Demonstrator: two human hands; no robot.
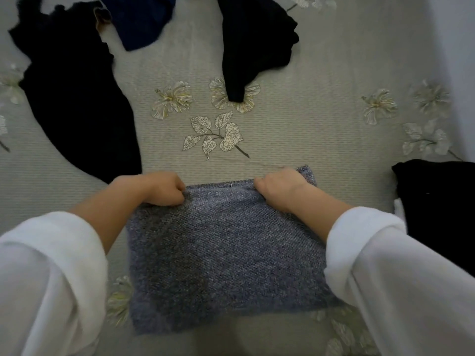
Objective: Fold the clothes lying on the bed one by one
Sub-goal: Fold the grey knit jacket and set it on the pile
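A grey-blue knitted garment (226, 258) lies as a flat rectangle on the bed in front of me. My left hand (162, 188) grips its far left corner with curled fingers. My right hand (280, 188) grips the far right corner the same way. A lower layer of the knit sticks out past my right hand. Both arms wear white sleeves pushed up the forearm.
The bed cover (295, 129) is pale grey with printed flowers. A black garment (77, 104) sprawls at the left, a dark blue one (138, 19) at the top, another black one (252, 42) at top centre. A folded black piece (437, 201) lies at the right edge.
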